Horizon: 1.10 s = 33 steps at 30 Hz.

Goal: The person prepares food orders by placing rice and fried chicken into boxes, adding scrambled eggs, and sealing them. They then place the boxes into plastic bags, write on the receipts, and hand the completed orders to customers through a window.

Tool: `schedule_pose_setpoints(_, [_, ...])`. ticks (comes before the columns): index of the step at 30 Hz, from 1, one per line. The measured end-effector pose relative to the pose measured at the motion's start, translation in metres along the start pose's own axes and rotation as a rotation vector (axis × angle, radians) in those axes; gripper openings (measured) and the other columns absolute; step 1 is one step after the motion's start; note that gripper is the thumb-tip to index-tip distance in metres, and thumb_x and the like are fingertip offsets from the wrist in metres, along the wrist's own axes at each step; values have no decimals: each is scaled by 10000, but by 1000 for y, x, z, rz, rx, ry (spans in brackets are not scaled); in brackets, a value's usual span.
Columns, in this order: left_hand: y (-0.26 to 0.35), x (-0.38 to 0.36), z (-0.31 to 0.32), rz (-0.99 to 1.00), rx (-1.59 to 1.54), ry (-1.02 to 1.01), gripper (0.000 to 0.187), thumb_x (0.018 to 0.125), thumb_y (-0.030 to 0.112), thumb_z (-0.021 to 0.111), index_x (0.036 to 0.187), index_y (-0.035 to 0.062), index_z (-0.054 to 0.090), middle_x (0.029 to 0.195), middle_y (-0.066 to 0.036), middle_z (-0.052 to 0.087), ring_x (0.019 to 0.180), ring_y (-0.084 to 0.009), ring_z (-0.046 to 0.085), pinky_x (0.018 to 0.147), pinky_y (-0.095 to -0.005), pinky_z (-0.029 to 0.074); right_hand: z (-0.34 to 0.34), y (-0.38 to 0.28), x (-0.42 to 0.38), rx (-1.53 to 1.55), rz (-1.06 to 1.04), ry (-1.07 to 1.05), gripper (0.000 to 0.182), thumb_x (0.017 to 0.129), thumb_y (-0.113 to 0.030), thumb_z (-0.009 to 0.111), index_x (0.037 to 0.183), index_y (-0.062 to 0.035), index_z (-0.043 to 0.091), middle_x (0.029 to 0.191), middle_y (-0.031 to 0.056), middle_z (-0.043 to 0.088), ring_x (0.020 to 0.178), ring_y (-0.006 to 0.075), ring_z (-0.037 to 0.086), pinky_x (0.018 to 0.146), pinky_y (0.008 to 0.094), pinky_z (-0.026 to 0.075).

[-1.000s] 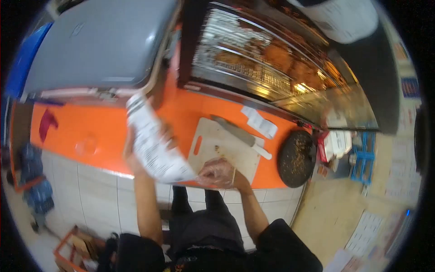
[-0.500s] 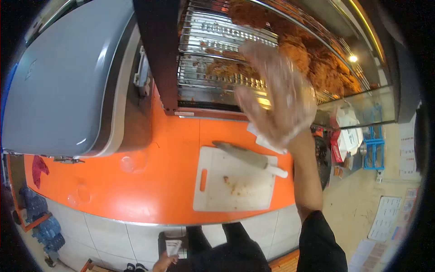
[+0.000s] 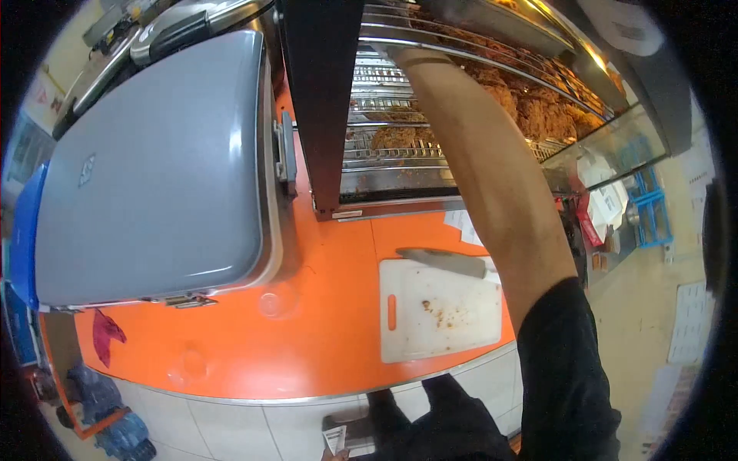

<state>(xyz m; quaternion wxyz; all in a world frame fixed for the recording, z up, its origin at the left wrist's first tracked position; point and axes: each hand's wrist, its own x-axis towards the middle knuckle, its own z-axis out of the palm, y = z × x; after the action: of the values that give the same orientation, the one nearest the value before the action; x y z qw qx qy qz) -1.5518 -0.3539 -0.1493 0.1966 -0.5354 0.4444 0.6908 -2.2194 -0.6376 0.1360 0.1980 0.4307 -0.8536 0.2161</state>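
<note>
My right arm reaches up into the warming cabinet, over its wire racks. The right hand is hidden deep inside, so its fingers do not show. Browned fried chicken pieces lie on the racks to the right of the arm, and a few lie to its left. At the bottom edge, my left hand is barely visible, closed on a white printed paper packet. A knife lies along the top of a white cutting board, its handle partly behind my forearm.
A large grey cooler box stands left of the cabinet on the orange counter. Crumbs dot the board. A pink cloth lies at the counter's left end. White papers lie below the cabinet, with a red-and-white box at right.
My right hand, in a clear plastic glove, has moved from in front of the racks to deep inside the cabinet. The view has shifted left, and my left hand still holds the packet.
</note>
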Motion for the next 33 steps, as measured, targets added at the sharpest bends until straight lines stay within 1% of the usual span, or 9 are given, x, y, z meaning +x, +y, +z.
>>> schedule_pose_setpoints(7, [4,7,-27,23,-35,16,619,886,359,612,1289,-88,468,955,-128,569,913,-232,522,819,-371,417,14,4,-30,231,-8,104,523,909,-466,517,1234,-65,605,1293,214,567,1211,394,522,1050,516,369])
schedule_pose_setpoints(10, [4,6,-38,56,-30,12,610,882,348,612,1291,-82,473,939,-120,569,893,-223,520,801,-364,416,-50,-30,-58,58,181,-180,654,885,-610,443,1259,-100,608,1332,203,554,1252,381,501,1076,544,339])
schedule_pose_setpoints(14, [8,8,-48,97,-18,2,599,876,334,611,1293,-75,479,917,-109,567,867,-211,518,777,-353,415,-27,19,-69,-76,62,53,797,820,-732,447,1312,-116,571,1363,210,527,1285,380,474,1112,513,308])
schedule_pose_setpoints(15, [12,9,-50,104,-14,1,596,875,330,611,1294,-73,480,911,-106,567,860,-208,517,771,-351,415,-69,5,-72,50,82,-180,855,819,-741,441,1381,-99,493,1412,229,468,1324,379,430,1125,505,295])
schedule_pose_setpoints(18, [16,8,-52,117,-2,-1,588,871,319,610,1296,-68,485,895,-98,566,840,-199,515,753,-343,414,-37,9,-79,-61,31,-62,871,826,-728,444,1440,-112,410,1461,217,413,1344,381,398,1126,508,290])
schedule_pose_setpoints(19, [18,8,-53,121,7,-5,586,869,316,610,1296,-66,486,889,-95,566,833,-196,514,747,-341,413,-45,9,-81,-7,35,-152,857,824,-716,455,1458,-145,384,1482,184,399,1355,387,377,1120,519,292])
schedule_pose_setpoints(24, [29,11,-61,139,59,-14,574,862,298,609,1299,-57,494,862,-81,565,800,-181,511,717,-328,412,-74,24,-59,-173,-5,-434,821,828,-739,395,1403,-157,464,1478,109,431,1352,273,411,1130,446,301])
schedule_pose_setpoints(26, [38,14,-61,142,91,-23,570,860,290,609,1301,-53,497,851,-76,564,787,-175,510,705,-322,411,-83,23,-65,-133,10,-361,850,751,-736,550,1340,-123,542,1403,145,509,1274,292,494,1086,427,367])
schedule_pose_setpoints(33, [64,23,-50,142,169,-41,557,850,265,608,1305,-40,508,813,-56,562,740,-154,505,663,-304,409,-96,36,-70,-4,33,-330,831,746,-723,567,1324,-126,557,1385,146,524,1261,297,504,1075,427,377])
